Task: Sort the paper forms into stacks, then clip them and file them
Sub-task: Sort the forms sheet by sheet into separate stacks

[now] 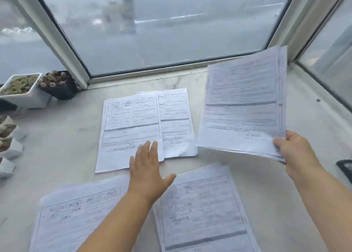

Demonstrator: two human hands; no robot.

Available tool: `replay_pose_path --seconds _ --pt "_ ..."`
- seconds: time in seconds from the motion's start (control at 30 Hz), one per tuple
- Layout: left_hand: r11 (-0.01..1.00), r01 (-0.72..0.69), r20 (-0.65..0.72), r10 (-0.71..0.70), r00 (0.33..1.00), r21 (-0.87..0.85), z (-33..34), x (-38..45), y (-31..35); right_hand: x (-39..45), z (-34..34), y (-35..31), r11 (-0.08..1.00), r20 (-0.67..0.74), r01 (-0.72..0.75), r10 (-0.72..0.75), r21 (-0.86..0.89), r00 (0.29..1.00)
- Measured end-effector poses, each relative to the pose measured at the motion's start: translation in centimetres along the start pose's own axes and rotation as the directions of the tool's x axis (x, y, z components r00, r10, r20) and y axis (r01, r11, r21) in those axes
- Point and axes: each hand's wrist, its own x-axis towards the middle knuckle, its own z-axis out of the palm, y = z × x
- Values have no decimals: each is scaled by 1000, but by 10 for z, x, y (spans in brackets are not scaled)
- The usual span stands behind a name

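Head view, right hand (294, 152) gripping forms (243, 106), perhaps several

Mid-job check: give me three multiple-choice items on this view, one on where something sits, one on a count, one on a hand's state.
1. Where do the potted succulents stand?
A. far left, by the window frame
B. right of the held sheaf
C. on the near stacks

2. How many paper stacks lie flat on the sill?
A. one
B. two
C. four

3. What is the left hand doing?
A. gripping a clip
B. reaching flat, fingers straight, over a stack
C. holding a pot

Answers:
1 A: the potted succulents sit at the far left.
2 C: two far stacks and two near stacks.
3 B: the left hand is flat; the right hand grips the held sheaf.
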Motion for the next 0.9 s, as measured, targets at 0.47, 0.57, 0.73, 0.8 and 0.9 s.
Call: replay_pose_path --seconds 0.47,0.57,0.73,0.8,0.9 --pt "973 96 -15 -95 995 210 32 62 6 78 18 21 927 205 134 -64 -350 977" --pt "986 166 -98 -163 982 23 25 66 0 78 42 22 933 289 139 -39 -332 956" --pt "963 149 -219 -198 955 -224 25 58 -1 76 86 16 934 400 163 -24 -317 916" --pt "899 234 -292 -352 889 -370 26 58 -3 74 96 13 934 405 160 -18 -320 914" --pt "818 308 -314 -492 812 -486 25 57 -4 71 99 13 928 400 172 -28 -329 916"
